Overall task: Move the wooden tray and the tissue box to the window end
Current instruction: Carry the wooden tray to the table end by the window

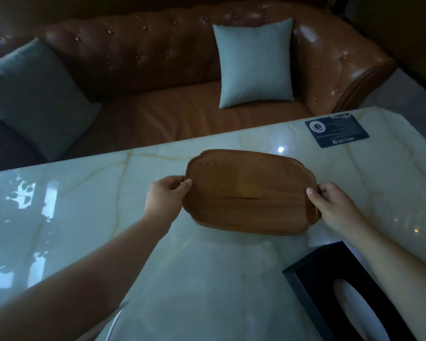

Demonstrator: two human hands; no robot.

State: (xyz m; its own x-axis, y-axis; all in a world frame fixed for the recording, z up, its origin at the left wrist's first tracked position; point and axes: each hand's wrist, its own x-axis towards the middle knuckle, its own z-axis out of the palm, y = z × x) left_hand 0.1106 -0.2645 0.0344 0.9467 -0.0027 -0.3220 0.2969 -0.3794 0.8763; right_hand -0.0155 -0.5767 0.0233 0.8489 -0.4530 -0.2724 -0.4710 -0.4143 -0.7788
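**Both hands on tray, mid-table**

While both arms reach fwd over the marble table (84,212), each hand grips one short end of the wooden tray (249,190). Left hand (164,195) is closed on the tray's left rim, thumb on top, fingers curled round the edge. Right hand (335,205) is clamped on the right rim the same way, thumb on top. Tray sits roughly mid-table, long axis running L-R; can't tell if it's touching the surface or just off it. Tissue box (340,291), black w/ oval slot, is at the near right corner, under the right forearm, apart from the tray. Dark card (336,130) lies near the far right corner. Brown leather sofa (158,57) w/ two pale cushions behind the table.
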